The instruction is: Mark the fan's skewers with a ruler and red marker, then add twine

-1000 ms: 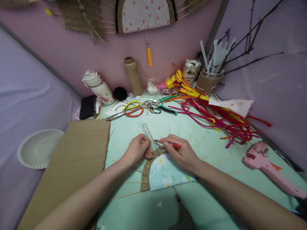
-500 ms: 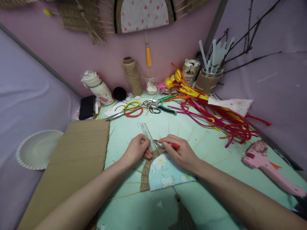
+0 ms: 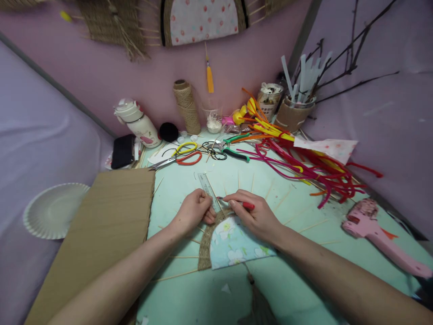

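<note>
My left hand (image 3: 192,211) is closed, its fingers pressing a clear ruler (image 3: 207,185) down along one thin wooden stick. My right hand (image 3: 253,214) is closed round a red pen (image 3: 246,205), whose tip meets the ruler's edge. Both hands rest at the top of a half-round fan (image 3: 233,241) of floral fabric with a woven twine rim (image 3: 204,246). Thin sticks fan out from it across the pale green table (image 3: 294,284). A twine tassel (image 3: 257,302) hangs from the fan toward me.
A cardboard sheet (image 3: 101,230) and a paper plate (image 3: 50,210) lie on the left. Scissors (image 3: 179,158), a twine spool (image 3: 187,106), a bottle (image 3: 138,124) and cups stand behind. Pipe cleaners (image 3: 304,167) pile at right, near a pink glue gun (image 3: 379,237).
</note>
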`<state>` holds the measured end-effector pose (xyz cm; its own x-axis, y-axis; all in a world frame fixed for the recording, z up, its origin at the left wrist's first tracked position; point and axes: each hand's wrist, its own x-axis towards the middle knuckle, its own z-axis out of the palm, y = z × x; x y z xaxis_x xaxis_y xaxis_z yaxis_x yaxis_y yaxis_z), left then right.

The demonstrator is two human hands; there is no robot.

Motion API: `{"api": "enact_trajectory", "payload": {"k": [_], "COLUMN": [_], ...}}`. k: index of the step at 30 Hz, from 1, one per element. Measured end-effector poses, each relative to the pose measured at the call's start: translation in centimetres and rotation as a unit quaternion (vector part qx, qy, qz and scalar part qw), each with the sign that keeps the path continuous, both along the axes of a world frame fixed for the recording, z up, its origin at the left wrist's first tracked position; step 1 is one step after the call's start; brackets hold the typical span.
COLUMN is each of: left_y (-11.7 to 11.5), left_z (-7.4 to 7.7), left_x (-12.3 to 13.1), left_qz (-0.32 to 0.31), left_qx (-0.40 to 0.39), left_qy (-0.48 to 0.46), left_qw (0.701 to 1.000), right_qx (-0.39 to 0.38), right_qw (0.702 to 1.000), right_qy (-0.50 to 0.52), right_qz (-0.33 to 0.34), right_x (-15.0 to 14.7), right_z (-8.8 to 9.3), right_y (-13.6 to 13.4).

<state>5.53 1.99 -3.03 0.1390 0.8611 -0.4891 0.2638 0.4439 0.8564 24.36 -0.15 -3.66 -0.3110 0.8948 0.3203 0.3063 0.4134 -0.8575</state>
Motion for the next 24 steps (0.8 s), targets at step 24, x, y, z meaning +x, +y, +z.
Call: {"api": "enact_trajectory", "payload": {"k": [24], "left_y": [-0.05], "left_z": [0.32], "left_x": [0.11], "left_qz": [-0.004], "left_qx": [-0.003], "left_qy": [0.02], "left_qw": [1.0], "right_qx": [-0.005], "right_qw": [1.0], "right_qy": [0.004], "right_qz": [0.0], "right_x": [-0.02], "right_z": [-0.08], "right_y": [0.0]}}
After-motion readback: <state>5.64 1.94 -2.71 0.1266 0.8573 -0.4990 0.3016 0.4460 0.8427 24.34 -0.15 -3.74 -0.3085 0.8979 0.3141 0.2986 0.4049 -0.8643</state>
